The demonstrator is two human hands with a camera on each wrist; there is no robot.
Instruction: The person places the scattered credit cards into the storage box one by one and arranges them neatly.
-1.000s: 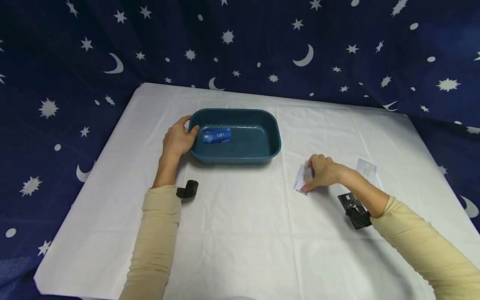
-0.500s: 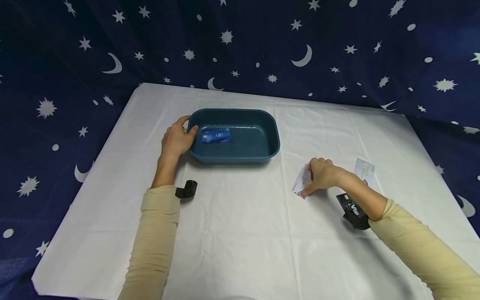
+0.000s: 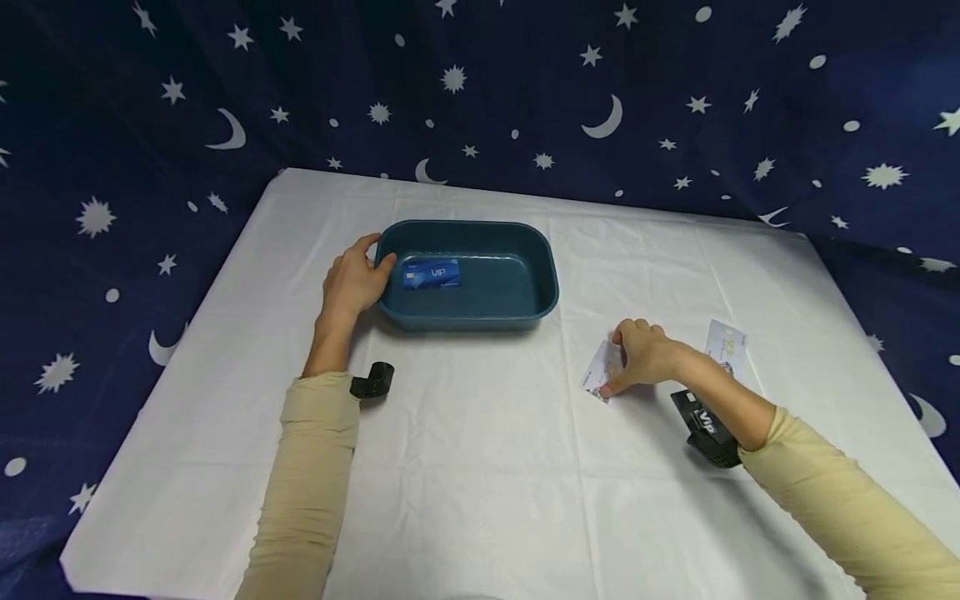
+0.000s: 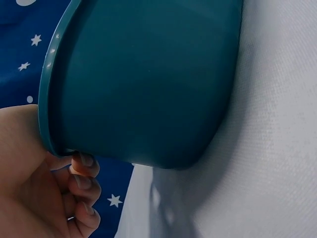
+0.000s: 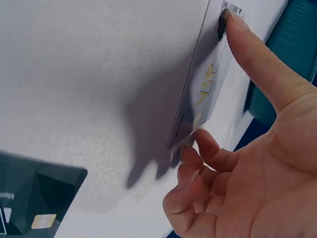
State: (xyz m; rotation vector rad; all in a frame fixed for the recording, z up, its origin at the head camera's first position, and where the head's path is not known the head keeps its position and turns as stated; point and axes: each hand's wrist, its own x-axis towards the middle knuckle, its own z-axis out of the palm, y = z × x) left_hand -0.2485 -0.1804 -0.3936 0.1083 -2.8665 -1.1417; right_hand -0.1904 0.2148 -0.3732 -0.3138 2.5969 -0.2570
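Observation:
My left hand [image 3: 354, 279] grips the left end of a teal plastic basin [image 3: 480, 323], thumb over the rim. In the left wrist view its curled fingers [image 4: 85, 183] lie under the rim outside. A blue VIP card [image 3: 432, 273] lies inside at the left. To the right of the basin, my right hand [image 3: 647, 357] holds a white VIP card [image 3: 597, 367] on the cloth. The right wrist view shows the thumb on one end of this card [image 5: 205, 84] and a fingertip at the other.
Under my right forearm lies a black VIP card [image 3: 693, 408], partly covered by the wrist camera [image 3: 716, 450]. Behind the forearm is another white card [image 3: 727, 342]. A white cloth [image 3: 480, 467] covers the table, and a dark blue star-print curtain [image 3: 510, 75] hangs behind.
My right hand and the white card under it have shifted slightly toward me. More of the black card shows now. The left hand stays on the basin.

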